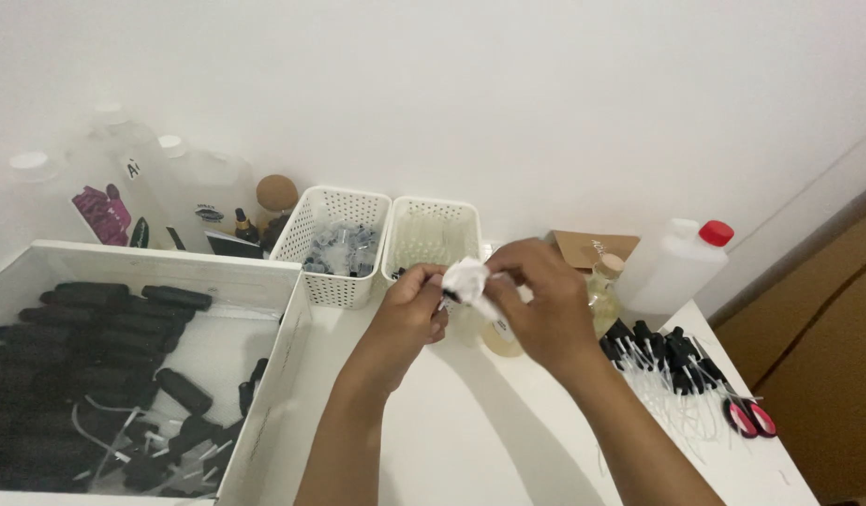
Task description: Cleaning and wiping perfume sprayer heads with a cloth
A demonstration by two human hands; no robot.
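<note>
I see both hands together above the white surface (pixel 451 440), left hand (pixel 409 314) and right hand (pixel 536 305) pinching a crumpled white wipe (pixel 467 278) around a small black-tipped item, just before two white perforated baskets (pixel 332 245), black pump sprayers (pixel 672 361) at right.

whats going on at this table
A person holds a small black-tipped item in the left hand and rubs it with a white cloth in the right hand, above a white table. Two white baskets stand behind the hands. A tray of black bottles sits at left; black-capped pumps, red scissors and a red-capped jug at right.
</note>
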